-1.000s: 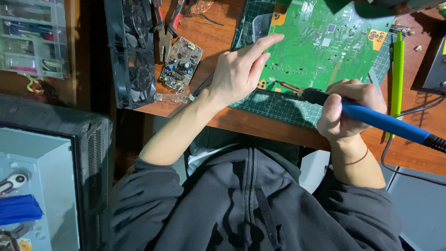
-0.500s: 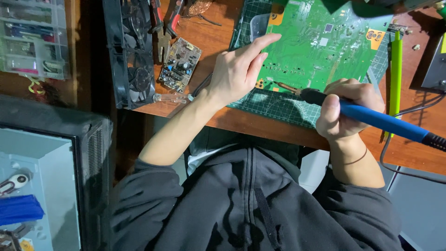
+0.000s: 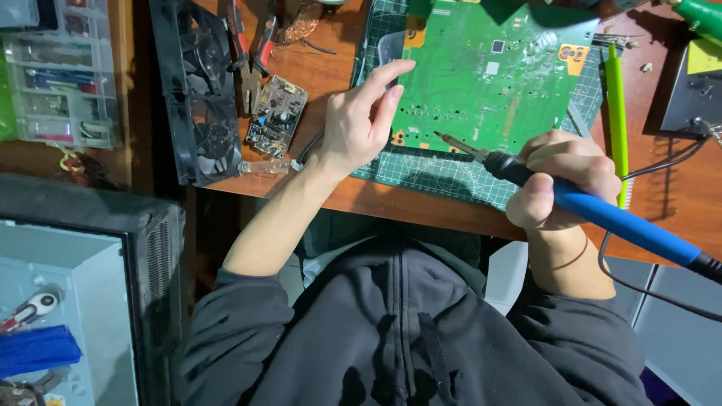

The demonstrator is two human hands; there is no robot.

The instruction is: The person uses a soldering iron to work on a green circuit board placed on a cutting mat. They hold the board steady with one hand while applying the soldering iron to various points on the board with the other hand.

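While we look down from the head camera, we count one large green printed circuit board point(image 3: 489, 75) in the upper middle of the frame, lying on one dark green gridded cutting mat point(image 3: 444, 173) on the brown wooden worktop point(image 3: 331, 83). Our right hand point(image 3: 560, 180), at centre right, has its grip clamped round one blue-handled soldering iron point(image 3: 602, 214), whose metal tip sits at the board's lower edge. Our left hand point(image 3: 361, 124), centre of the frame, has its fingers apart and holds nothing; the fingertips rest at the board's left edge. Left of that hand we count one small populated circuit board point(image 3: 276, 114), one pair of red-handled pliers point(image 3: 252, 45) and two black cooling fans point(image 3: 192, 90) stacked along the worktop's left edge. One light green pen point(image 3: 617, 120) lies just right of the mat. Bare wood shows between the small board and the mat.
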